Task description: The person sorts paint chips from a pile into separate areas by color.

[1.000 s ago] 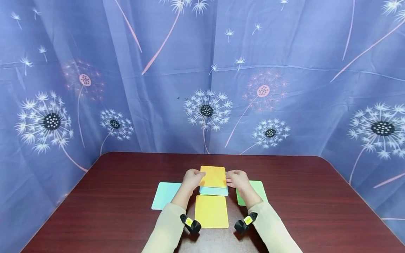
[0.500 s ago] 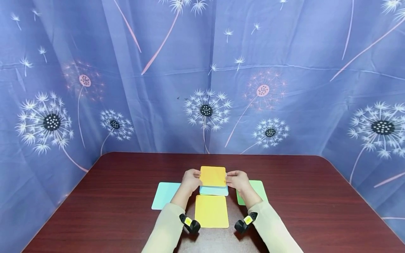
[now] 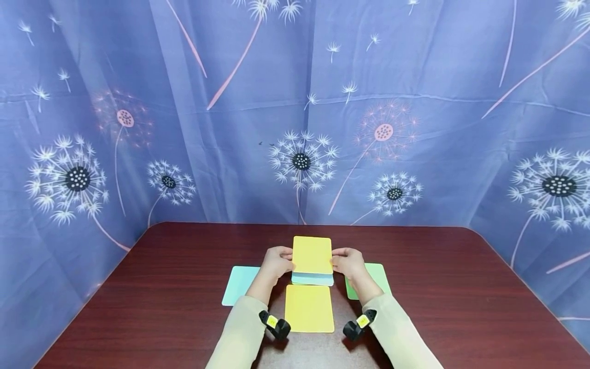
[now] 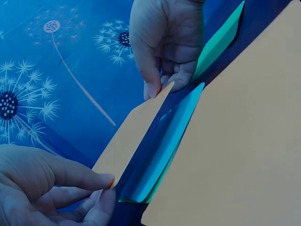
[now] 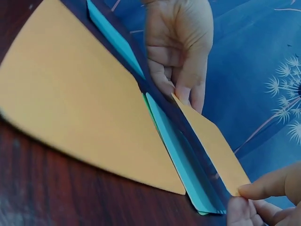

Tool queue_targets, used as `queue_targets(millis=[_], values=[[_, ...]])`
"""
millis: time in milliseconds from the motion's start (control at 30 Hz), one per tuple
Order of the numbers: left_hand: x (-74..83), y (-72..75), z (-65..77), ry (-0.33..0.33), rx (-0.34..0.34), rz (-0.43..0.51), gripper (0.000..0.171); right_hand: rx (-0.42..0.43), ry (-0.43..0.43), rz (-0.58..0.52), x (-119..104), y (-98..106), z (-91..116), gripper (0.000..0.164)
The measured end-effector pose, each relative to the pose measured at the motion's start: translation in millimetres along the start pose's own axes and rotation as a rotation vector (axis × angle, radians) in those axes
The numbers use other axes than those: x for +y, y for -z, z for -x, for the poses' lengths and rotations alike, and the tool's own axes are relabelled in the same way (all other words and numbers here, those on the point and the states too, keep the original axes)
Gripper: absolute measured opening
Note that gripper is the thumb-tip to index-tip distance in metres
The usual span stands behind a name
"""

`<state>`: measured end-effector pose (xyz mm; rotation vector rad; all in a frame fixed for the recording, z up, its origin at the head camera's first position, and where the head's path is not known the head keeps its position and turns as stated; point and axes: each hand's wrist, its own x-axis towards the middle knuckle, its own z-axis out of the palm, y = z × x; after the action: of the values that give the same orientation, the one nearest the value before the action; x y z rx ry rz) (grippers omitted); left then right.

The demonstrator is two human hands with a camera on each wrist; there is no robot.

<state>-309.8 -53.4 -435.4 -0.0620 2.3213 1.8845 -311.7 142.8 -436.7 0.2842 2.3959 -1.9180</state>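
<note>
1. Two hands raise a yellow card: the held card (image 3: 312, 254) hangs tilted at the far middle of a dark red table (image 3: 184, 266), apart from the pile just below it.
2. Left hand (image 3: 277, 262) and right hand (image 3: 349, 263) each pinch one side edge between thumb and fingers.
3. Done so far, by the look of it: a middle blue card (image 3: 312, 279) lies over a green sheet (image 4: 126, 200) whose edge peeks out, and the yellow one is up in both grips.
4. Apparently left: the held card is neither set down nor let go. A left blue card (image 3: 237, 284), a right green card (image 3: 379, 279) and a near yellow card (image 3: 309, 308) lie flat, untouched by the fingers.
5. Against the frame half a second earlier, the held card stands taller, its far edge higher and its face brighter; the hands and flat cards keep almost the same places.
</note>
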Motion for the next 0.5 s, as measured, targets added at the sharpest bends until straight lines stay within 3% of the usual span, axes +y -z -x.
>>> queue_targets(millis=[500], values=[[6.0,6.3,4.6,-0.018,0.012,0.061,0.037,-0.036,-0.024,-0.085,-1.7,6.0,2.2,0.025]])
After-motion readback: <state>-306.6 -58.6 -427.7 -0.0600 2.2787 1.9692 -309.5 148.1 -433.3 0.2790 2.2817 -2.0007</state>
